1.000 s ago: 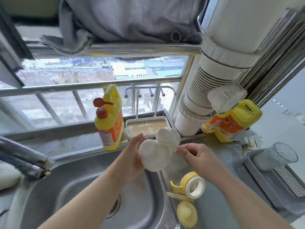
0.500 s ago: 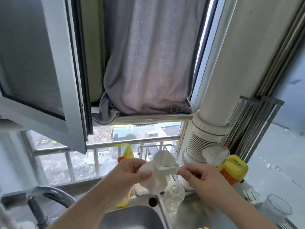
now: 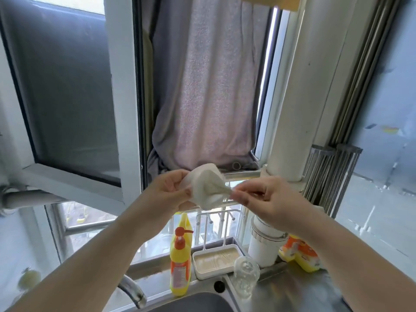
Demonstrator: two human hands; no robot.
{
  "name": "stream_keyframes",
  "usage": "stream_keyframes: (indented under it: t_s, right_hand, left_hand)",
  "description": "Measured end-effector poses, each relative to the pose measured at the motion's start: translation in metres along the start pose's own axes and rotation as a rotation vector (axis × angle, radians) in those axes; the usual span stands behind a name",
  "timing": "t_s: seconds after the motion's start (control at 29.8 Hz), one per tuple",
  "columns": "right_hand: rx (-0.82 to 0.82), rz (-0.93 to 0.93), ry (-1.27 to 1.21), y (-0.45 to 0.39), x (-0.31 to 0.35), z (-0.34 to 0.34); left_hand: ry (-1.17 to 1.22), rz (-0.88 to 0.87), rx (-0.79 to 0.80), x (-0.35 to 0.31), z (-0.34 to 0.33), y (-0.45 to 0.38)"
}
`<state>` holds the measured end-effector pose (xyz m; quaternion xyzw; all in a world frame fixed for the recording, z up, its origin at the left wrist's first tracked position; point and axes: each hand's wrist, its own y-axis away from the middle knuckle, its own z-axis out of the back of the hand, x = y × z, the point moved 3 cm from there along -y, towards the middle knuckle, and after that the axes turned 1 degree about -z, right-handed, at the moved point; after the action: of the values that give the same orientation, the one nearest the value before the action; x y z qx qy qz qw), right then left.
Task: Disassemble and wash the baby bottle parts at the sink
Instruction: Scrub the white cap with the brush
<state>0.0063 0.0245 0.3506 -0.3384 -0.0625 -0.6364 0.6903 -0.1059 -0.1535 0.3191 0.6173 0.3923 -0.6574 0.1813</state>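
Liner raised at the window, bottle down by the sink

Your left hand grips the white liner while your right hand pinches its tip; tug hard and it could tear or slip, dropping toward the clear bottle beside the sink.

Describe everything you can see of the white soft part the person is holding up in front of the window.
The white soft part is a milky, translucent piece that looks like silicone, rounded and cup-like. It is held up in front of the grey curtain, above the sink. The left hand grips its rounded side, while the right hand pinches a stretched-out tip on its right, pulling it to a point. Nothing else touches it.
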Motion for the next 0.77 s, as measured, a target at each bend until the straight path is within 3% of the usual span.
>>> stream_keyframes:
  t_s: [0.17,0.3,0.44,0.57,0.67,0.77]
  right_hand:
    - [-0.117,-0.009,-0.017,-0.01,0.008,0.011]
    - [0.007,-0.002,0.016,-0.006,0.017,0.002]
    - [-0.114,0.0,-0.025,-0.012,0.019,0.009]
    - [0.007,0.007,-0.003,-0.012,0.025,0.003]
    - [-0.089,-0.003,0.008,-0.016,0.025,0.007]
    - [0.002,0.033,0.001,-0.015,0.03,-0.003]
  left_hand:
    - [0.001,0.018,0.1,-0.009,0.003,0.002]
    - [0.026,0.018,0.097,-0.014,0.008,0.002]
    - [0.103,0.008,0.076,-0.017,0.011,0.001]
    - [0.045,-0.043,0.073,-0.025,0.016,0.001]
    - [0.013,-0.031,0.093,-0.024,0.017,0.004]
    - [-0.003,-0.047,0.118,-0.023,0.016,0.006]
